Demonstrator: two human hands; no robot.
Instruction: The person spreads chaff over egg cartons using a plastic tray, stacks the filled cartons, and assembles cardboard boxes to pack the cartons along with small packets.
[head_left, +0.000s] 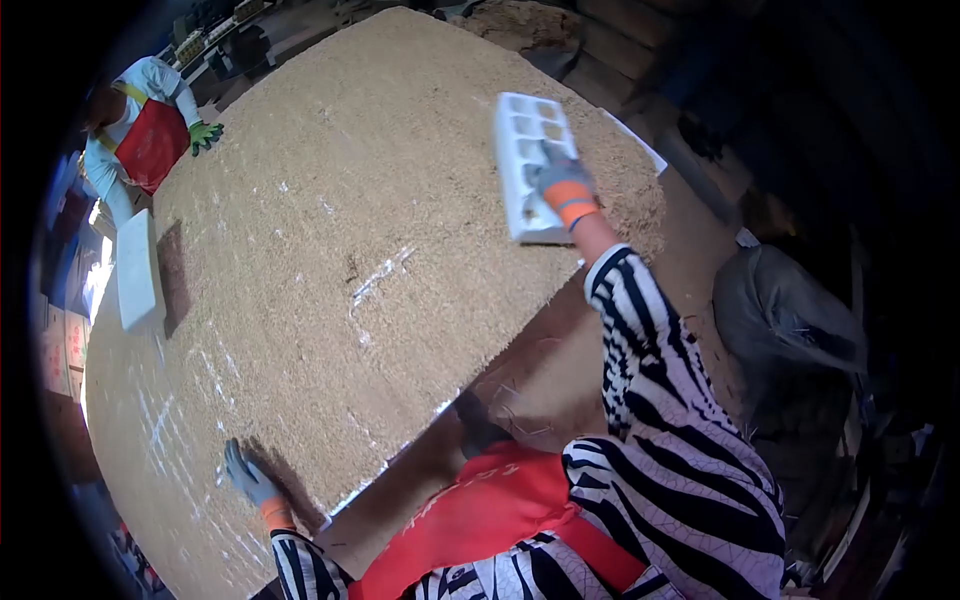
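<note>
A broad layer of tan, grainy loose material point(330, 200) covers the tabletop. My right hand point(562, 178), in a grey glove with an orange cuff, grips a white foam tray point(515, 190) with several square hollows facing up. This tray lies on the material near the far right edge, and some tan grains show in its hollows. My left hand point(250, 477), gloved alike, is over the near left part of the layer, its fingers stretched out and nothing held in them.
Across the table at the left, a co-worker in a red apron point(155, 145) has one green-gloved hand point(205, 136) at the layer's edge and a white block-shaped piece point(138, 270) by the other arm. A grey plastic sack point(785, 305) stands at the right.
</note>
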